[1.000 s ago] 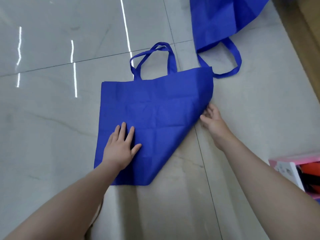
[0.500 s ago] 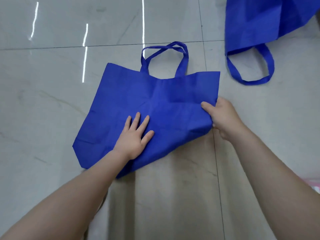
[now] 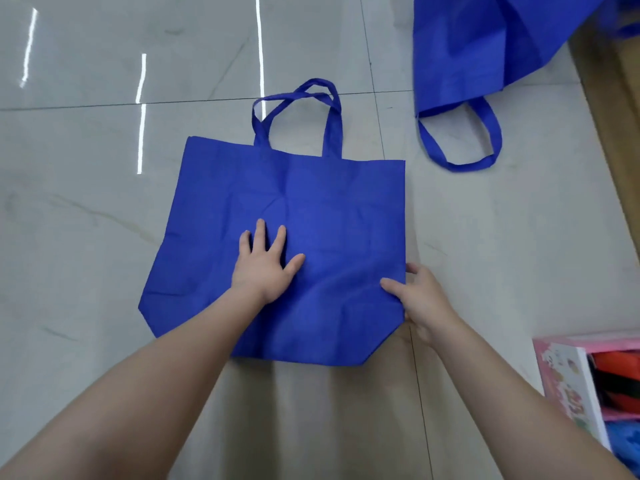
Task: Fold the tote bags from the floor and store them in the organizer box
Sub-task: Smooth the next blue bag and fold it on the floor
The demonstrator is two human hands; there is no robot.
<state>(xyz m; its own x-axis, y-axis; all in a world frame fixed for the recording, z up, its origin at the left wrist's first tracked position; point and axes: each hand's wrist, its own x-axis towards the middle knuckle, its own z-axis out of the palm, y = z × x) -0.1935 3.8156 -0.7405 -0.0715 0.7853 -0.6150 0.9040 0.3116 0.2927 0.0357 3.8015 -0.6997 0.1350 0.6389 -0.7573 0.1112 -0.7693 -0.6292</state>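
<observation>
While the floor (image 3: 104,237) is big, shiny and gray, the bag (image 3: 294,216) lies spread flat on it, right in the middle, with its two handles (image 3: 301,109) pointing away from the person. A second bag (image 3: 485,46) sits in a heap at the far right, well apart from the first, with one loop handle lying on the tiles. The box (image 3: 568,382) is pink and peeks in at the near right edge; it has red, black and blue things in it already. The left hand (image 3: 266,265) lies flat on the middle of the bag with its fingers spread wide, pressing it down. The right hand (image 3: 422,299) pinches the bag's right edge, thumb on top and fingers curled under the cloth. It looks like the first fold is about to start. To do it well, the left hand should keep the bag from sliding, since the floor looks slippery. The right hand should bring its edge over to meet the left edge, lining up the corners. Then a palm can smooth out the wrinkles so the fold is neat and fits in the box.
</observation>
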